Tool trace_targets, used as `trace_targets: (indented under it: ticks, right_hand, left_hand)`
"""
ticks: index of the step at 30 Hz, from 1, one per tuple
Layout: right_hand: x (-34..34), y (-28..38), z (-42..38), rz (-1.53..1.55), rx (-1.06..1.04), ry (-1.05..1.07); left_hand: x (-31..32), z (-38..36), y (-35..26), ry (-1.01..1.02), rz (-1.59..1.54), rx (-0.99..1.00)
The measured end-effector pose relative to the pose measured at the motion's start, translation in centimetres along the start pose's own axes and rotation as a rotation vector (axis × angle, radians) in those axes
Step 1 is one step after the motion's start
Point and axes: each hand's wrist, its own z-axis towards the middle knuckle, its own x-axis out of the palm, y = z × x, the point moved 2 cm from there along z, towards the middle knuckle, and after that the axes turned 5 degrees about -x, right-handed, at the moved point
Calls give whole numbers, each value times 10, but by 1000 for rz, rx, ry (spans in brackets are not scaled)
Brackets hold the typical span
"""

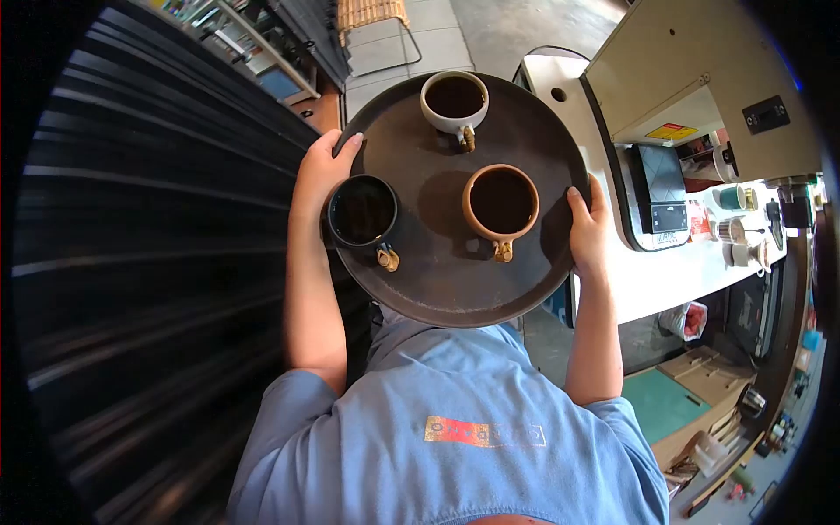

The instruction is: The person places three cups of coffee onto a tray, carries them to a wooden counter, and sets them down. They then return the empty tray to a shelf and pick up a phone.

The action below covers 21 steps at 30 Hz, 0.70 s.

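Observation:
A round dark brown tray is held in front of my body by both hands. My left hand grips its left rim, thumb on top and fingers hidden below. On the opposite rim, my right hand holds on in the same way. Three cups of dark liquid stand upright on the tray: a white cup at the far side, an orange-brown cup right of the middle, and a black cup close to my left wrist. Each has a small golden-brown handle.
To the right is a white counter with a digital scale, a large beige machine and several cups. A dark corrugated wall runs close along my left. Ahead, a woven chair stands on the tiled floor.

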Motion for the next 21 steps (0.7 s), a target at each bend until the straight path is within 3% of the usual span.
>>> trace_targets:
  ticks: [4, 5, 11, 21]
  right_hand:
    - [23, 7, 17, -25, -10, -108]
    - [18, 22, 4, -94, 24, -92]
    - [50, 27, 31, -202, 39, -237]
    - [70, 46, 61, -120, 49, -301]
  left_hand:
    - [8, 65, -12, 88, 1, 102]
    - [-8, 47, -22, 82, 25, 61]
    - [4, 138, -33, 209, 75, 273]
    - [19, 200, -32, 322, -32, 272]
